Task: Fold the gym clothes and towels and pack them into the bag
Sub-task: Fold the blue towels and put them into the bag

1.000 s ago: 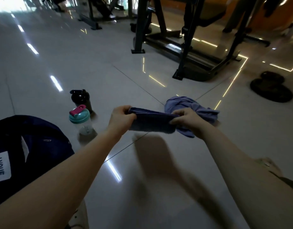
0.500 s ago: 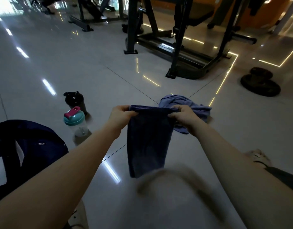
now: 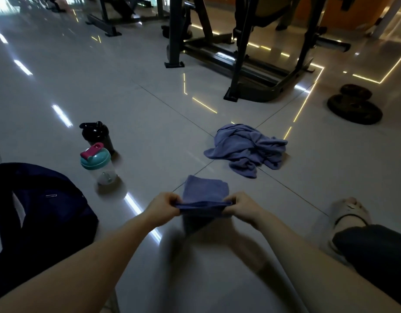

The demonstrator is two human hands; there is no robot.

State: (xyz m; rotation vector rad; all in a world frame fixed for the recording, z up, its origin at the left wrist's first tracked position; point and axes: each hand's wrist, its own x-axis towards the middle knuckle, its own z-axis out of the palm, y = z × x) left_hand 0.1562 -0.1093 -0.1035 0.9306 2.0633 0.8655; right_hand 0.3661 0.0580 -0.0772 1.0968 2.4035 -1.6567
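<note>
Your left hand [image 3: 163, 207] and right hand [image 3: 242, 206]: each pinches one end of the dark blue towel [image 3: 205, 193], fingers curled over its fold, to the right of the bag [image 3: 37, 211]. Crumpled lilac cloth [image 3: 247, 150]: on the floor, farther right of the bag. Teal-lidded shaker [image 3: 99, 164], black shaker [image 3: 96, 134]: just beyond the bag

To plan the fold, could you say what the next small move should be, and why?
Probably lay the held edge forward, finishing the fold: left hand and right hand pinch the towel by its near edge, far part spread ahead.
</note>
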